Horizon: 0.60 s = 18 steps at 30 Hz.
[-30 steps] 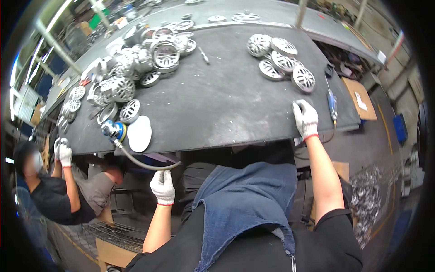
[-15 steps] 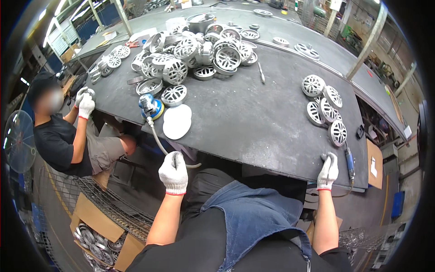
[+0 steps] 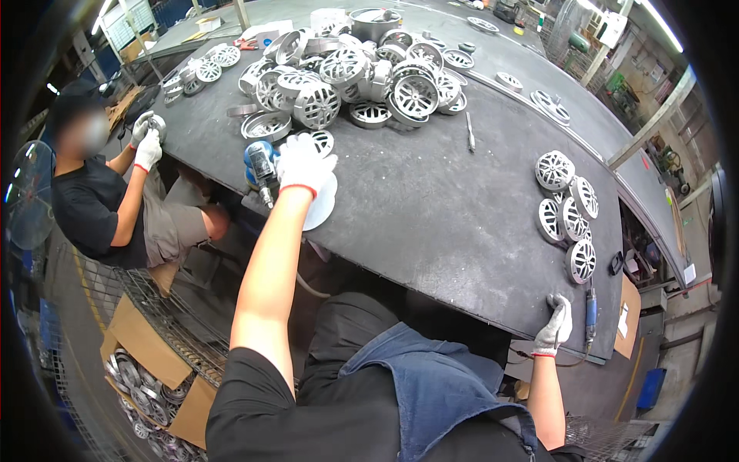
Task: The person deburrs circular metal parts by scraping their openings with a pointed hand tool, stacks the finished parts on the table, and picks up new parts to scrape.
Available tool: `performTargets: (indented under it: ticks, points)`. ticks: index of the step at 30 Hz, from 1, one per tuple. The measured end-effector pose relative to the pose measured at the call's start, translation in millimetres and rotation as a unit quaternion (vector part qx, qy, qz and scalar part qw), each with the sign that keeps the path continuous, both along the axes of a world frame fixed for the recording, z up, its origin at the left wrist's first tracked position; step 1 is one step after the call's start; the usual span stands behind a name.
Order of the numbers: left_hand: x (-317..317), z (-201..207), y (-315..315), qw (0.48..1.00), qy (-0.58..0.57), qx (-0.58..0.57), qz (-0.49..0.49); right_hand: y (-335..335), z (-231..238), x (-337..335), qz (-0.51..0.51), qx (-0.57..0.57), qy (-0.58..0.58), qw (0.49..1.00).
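Note:
My left hand (image 3: 302,163), in a white knit glove with a red cuff, reaches over the table with its fingers apart and nothing seen in them. It covers part of a stack of white round discs (image 3: 322,206) and the near side of a silver spoked wheel-shaped part (image 3: 323,143). Just left of it sits a blue air sander (image 3: 263,163) with a hose; I cannot tell whether the hand touches any of these. My right hand (image 3: 554,325), gloved alike, is at the table's front edge, fingers stretched upward and no object visible in it. A blue pen-shaped grinder (image 3: 591,316) lies close by.
A large pile of silver wheel parts (image 3: 369,73) covers the far middle of the dark table (image 3: 431,208). A smaller group (image 3: 573,219) stands at right, near a thin metal tool (image 3: 470,131). At left, a person (image 3: 100,200) sits handling a part. A carton of parts (image 3: 146,346) stands lower left.
My left hand has moved up and forward from the table's near edge to above the discs beside the sander. My right hand stays by the front edge. The view has shifted slightly.

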<state>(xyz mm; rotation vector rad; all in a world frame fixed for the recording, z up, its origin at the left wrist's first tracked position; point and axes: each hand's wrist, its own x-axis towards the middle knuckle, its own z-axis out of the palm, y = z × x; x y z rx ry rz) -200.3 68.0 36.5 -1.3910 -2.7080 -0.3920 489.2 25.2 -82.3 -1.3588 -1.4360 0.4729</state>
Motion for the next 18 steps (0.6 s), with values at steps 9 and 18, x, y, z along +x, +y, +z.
performTargets:
  ticks: [9,18]
  points:
    - [-6.2,31.1,43.0,0.989,-0.084,-0.119,0.005,-12.6,1.8,-26.3,-0.144,0.004,0.076,0.987]
    - [224.5,45.3,-44.1,0.945,-0.148,-0.085,-0.28,-24.7,2.7,-16.7,-0.066,0.038,0.025,0.997]
